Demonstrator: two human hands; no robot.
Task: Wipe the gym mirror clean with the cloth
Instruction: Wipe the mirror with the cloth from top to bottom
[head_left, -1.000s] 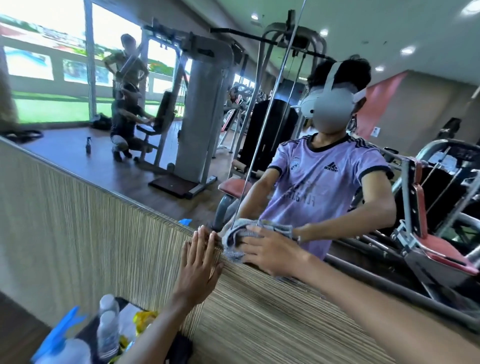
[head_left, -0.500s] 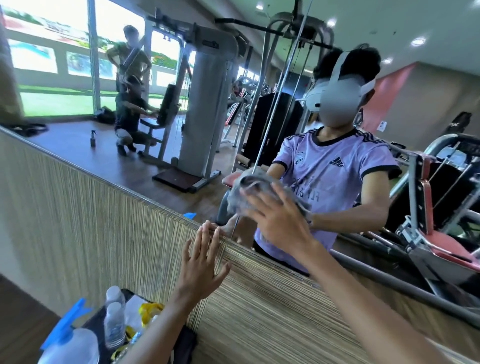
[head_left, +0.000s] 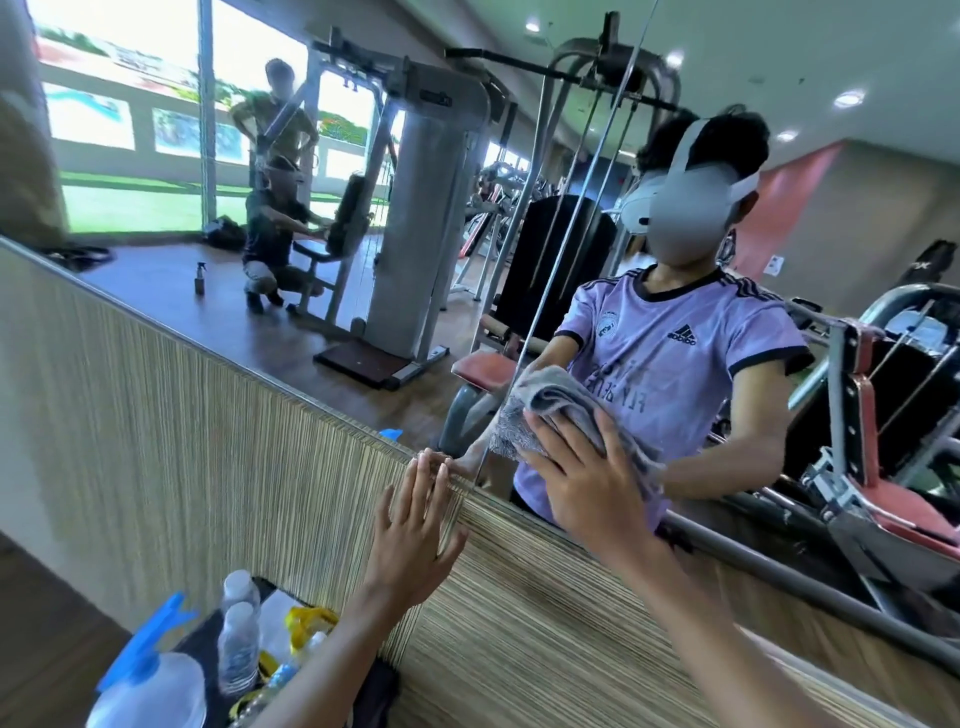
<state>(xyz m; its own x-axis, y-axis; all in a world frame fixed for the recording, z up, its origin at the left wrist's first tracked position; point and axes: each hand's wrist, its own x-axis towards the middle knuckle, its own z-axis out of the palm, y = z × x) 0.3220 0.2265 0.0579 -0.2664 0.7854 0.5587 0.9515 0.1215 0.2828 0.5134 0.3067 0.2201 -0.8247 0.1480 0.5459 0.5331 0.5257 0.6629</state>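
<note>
The right hand (head_left: 587, 478) lies flat over a grey cloth (head_left: 558, 402), fingers straight and spread, pressing it against the mirror (head_left: 291, 332) rather than gripping it. The cloth is bunched into thick, loose folds. Its upper part is smooth and its lower left edge is fuzzy and paler, where the pile shows. It sits low on the glass, just right of the vertical seam (head_left: 576, 208) between two panes and a little above the mirror's bottom edge, with its reflection meeting it. The left hand (head_left: 415, 525) is open too, palm flat on the striped panel (head_left: 182, 441) under the mirror, fingers straight and together, and its fingertips reach the mirror's bottom edge. The two hands are near each other but apart. Lower left, below the left arm, stand two clear bottles (head_left: 239, 644) and a sprayer (head_left: 150, 680) with a blue trigger.
</note>
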